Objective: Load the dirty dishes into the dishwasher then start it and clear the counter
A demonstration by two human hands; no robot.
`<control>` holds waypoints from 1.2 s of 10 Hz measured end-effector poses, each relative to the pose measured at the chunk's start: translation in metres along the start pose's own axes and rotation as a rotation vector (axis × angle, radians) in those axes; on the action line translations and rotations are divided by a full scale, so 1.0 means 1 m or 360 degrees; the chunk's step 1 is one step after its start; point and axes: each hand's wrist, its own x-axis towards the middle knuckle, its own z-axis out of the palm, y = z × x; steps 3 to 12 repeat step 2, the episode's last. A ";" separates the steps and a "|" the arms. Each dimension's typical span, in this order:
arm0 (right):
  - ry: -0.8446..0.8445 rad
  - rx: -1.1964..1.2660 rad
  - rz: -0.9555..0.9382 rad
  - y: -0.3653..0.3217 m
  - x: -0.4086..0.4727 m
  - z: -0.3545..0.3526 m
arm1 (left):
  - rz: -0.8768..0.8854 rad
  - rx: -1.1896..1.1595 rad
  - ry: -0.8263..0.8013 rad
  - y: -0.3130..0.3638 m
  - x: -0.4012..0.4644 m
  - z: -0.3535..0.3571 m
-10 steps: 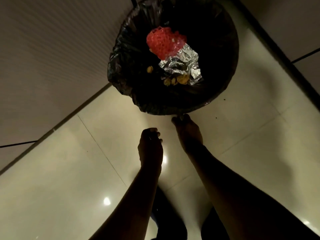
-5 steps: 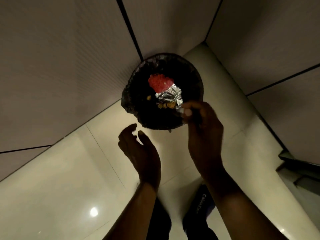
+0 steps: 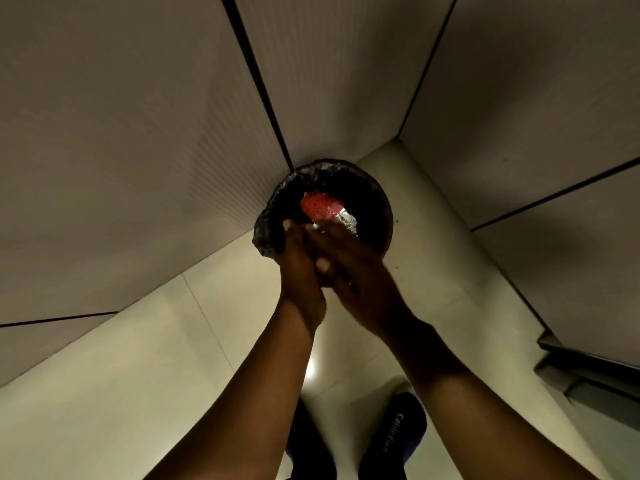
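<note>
Your left hand [image 3: 300, 268] and right hand [image 3: 349, 268] meet palm to palm, fingers laid out flat and gripping nothing, directly above the near rim of the bin [image 3: 386, 216]. The bin, lined with a black bag [image 3: 266, 233], stands just beyond your fingertips in the corner where the cabinet panels [image 3: 138, 168] meet the floor [image 3: 104, 393]. Inside it, past your hands, lie a red net [image 3: 317, 206] and crumpled foil [image 3: 348, 220], touching one another. By the look of it, you are brushing scraps off your palms, which places you in the counter-clearing step. No dishes, dishwasher or tabletop appear in this view, so their state cannot be told. Your shoes [image 3: 394, 441] stand below your forearms. The next move probably calls for parting your hands and turning away from the bin toward whatever remains on the tabletop.
</note>
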 end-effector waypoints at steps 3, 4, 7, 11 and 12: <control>0.0376 -0.0401 0.0942 -0.009 -0.018 -0.038 | -0.0046 0.0363 -0.0238 0.043 -0.071 0.050; 0.0376 -0.0401 0.0942 -0.009 -0.018 -0.038 | -0.0046 0.0363 -0.0238 0.043 -0.071 0.050; 0.0376 -0.0401 0.0942 -0.009 -0.018 -0.038 | -0.0046 0.0363 -0.0238 0.043 -0.071 0.050; 0.0376 -0.0401 0.0942 -0.009 -0.018 -0.038 | -0.0046 0.0363 -0.0238 0.043 -0.071 0.050; 0.0376 -0.0401 0.0942 -0.009 -0.018 -0.038 | -0.0046 0.0363 -0.0238 0.043 -0.071 0.050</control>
